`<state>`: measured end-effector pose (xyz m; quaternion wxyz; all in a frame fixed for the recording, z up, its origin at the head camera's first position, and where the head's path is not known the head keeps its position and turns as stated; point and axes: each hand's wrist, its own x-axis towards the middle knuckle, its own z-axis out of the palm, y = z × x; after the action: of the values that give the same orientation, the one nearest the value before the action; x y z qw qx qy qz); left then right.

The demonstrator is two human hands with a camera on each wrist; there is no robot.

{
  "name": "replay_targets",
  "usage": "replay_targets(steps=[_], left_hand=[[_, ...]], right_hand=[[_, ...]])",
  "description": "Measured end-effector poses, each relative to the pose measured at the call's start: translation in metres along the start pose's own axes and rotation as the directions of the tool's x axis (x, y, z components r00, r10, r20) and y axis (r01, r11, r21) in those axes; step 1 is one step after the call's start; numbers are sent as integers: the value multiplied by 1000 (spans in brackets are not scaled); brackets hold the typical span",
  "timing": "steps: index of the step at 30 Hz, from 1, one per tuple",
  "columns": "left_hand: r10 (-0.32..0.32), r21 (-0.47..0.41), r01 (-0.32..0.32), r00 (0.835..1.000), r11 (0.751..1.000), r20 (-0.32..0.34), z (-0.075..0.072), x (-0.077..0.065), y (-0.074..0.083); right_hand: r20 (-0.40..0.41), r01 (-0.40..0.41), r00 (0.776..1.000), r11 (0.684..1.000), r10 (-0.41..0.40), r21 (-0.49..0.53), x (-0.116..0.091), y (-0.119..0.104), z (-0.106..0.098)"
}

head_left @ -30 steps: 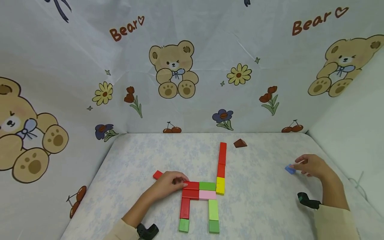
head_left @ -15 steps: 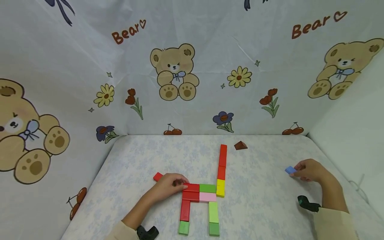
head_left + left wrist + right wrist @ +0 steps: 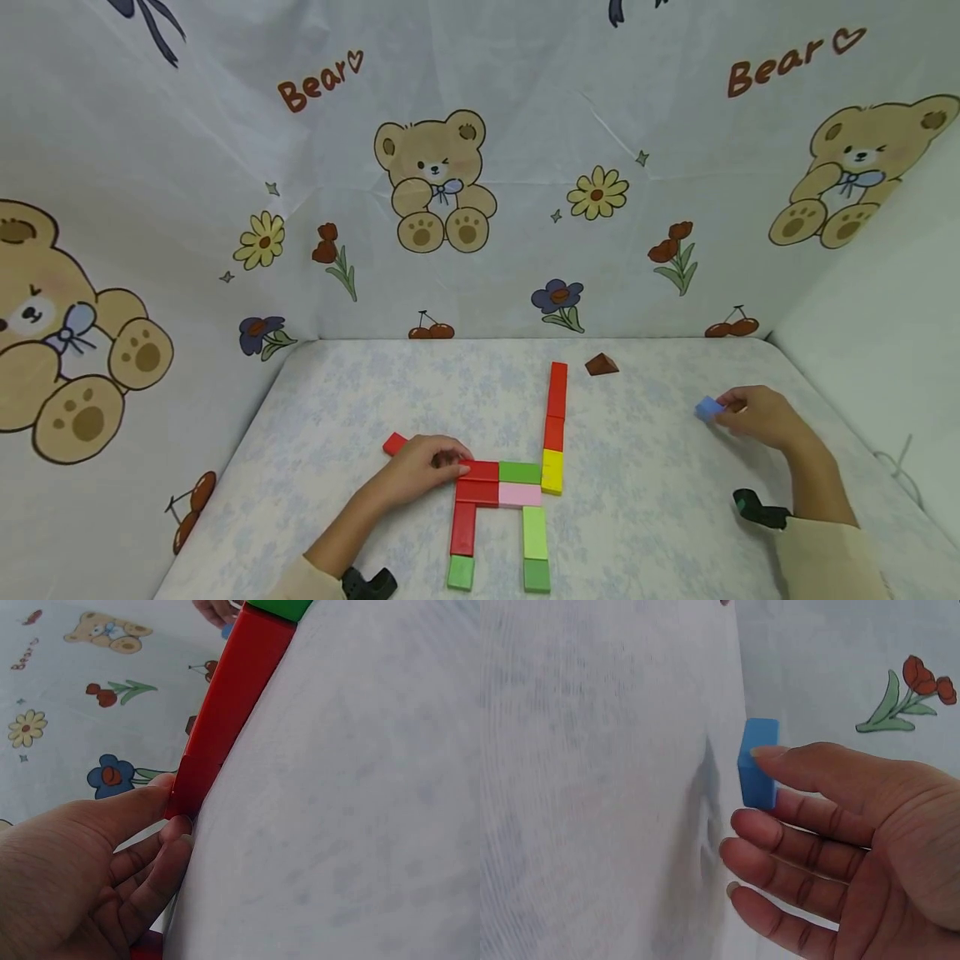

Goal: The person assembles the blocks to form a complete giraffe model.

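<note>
In the head view, my right hand (image 3: 757,414) pinches a small blue block (image 3: 707,408) at the right of the table. The right wrist view shows the thumb on one face of this blue block (image 3: 759,765), the other fingers loosely bent and a shadow beside it. My left hand (image 3: 423,468) is at the left end of the block figure, thumb and fingertips pinching the end of the upper red block (image 3: 480,472). Close up, the left hand (image 3: 112,862) has its thumb and fingertips at the end of the red block (image 3: 225,712).
Red, green and pink (image 3: 519,495) blocks form the figure's body, with two legs ending in green blocks (image 3: 461,573). A yellow block (image 3: 552,472) and red blocks (image 3: 557,390) rise at its right. A brown pyramid-shaped block (image 3: 602,364) lies behind. Another red block (image 3: 393,443) is partly hidden by the left hand.
My right hand has closed on the blue block and moved it a little left and away from me. The left hand stays at the red block.
</note>
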<state>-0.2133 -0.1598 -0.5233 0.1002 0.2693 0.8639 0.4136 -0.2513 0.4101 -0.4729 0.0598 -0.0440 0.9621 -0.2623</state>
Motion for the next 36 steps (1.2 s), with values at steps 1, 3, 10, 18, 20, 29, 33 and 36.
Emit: replay_targets(steps=[1, 3, 10, 18, 20, 29, 33, 36], left_hand=[[-1, -1, 1, 1000, 1000, -1, 0, 0, 0], [-3, 0, 3, 1000, 1000, -1, -1, 0, 1], [7, 2, -7, 1000, 1000, 4, -3, 0, 1], [26, 13, -26, 1000, 1000, -1, -3, 4, 1], [24, 10, -24, 1000, 1000, -2, -2, 5, 1], [15, 7, -15, 1000, 1000, -6, -2, 2, -1], [9, 2, -9, 1000, 1000, 1, 0, 2, 0], [6, 4, -6, 1000, 1000, -6, 1, 1, -1]], right_hand=[[-22, 21, 1000, 1000, -22, -14, 1, -3, 2], [-55, 64, 996, 998, -65, -22, 4, -9, 5], [-110, 137, 984, 991, -137, -10, 13, -37, 19], [-133, 168, 977, 986, -168, -9, 22, -74, 29], [-143, 190, 972, 982, -188, -2, 25, -80, 32], [-162, 242, 960, 967, -227, 80, 40, -114, 48], [-143, 256, 959, 964, -245, 66, 51, -128, 49], [-119, 276, 956, 960, -268, 54, 65, -138, 50]])
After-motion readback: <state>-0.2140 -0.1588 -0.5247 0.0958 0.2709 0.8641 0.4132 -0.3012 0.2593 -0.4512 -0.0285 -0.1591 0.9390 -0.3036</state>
